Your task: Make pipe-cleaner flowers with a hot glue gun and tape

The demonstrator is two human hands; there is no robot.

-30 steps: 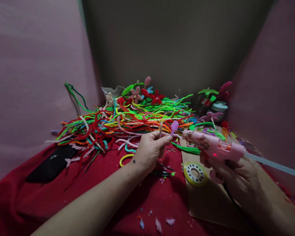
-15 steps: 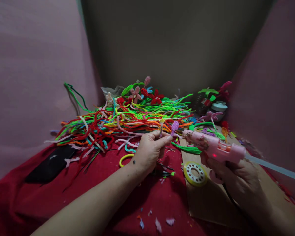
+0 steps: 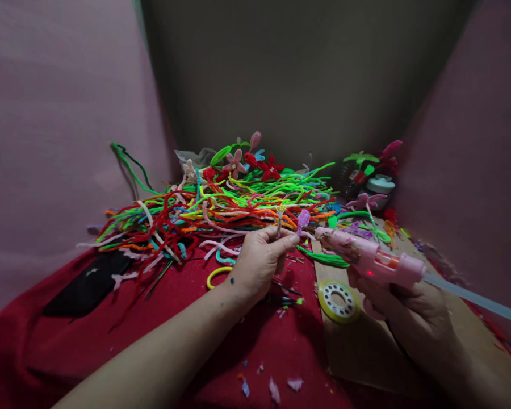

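My left hand (image 3: 259,261) is closed in a pinch on a small purple pipe-cleaner piece (image 3: 302,218) with a thin stem beside it, held up over the red cloth (image 3: 111,335). My right hand (image 3: 409,312) grips a pink hot glue gun (image 3: 372,258) with a red light lit and a clear glue stick (image 3: 477,298) poking out behind. The gun's nozzle points left, close to the purple piece.
A big heap of coloured pipe cleaners (image 3: 221,210) lies behind my hands, with finished pipe-cleaner flowers (image 3: 264,165) at the back. A yellow-rimmed tape reel (image 3: 338,301) sits on a brown cardboard sheet (image 3: 366,346). A black flat object (image 3: 89,287) lies left. A white jar (image 3: 378,186) stands back right.
The glue gun has edged slightly left and up, its nozzle closer to the purple piece. My left hand has barely moved.
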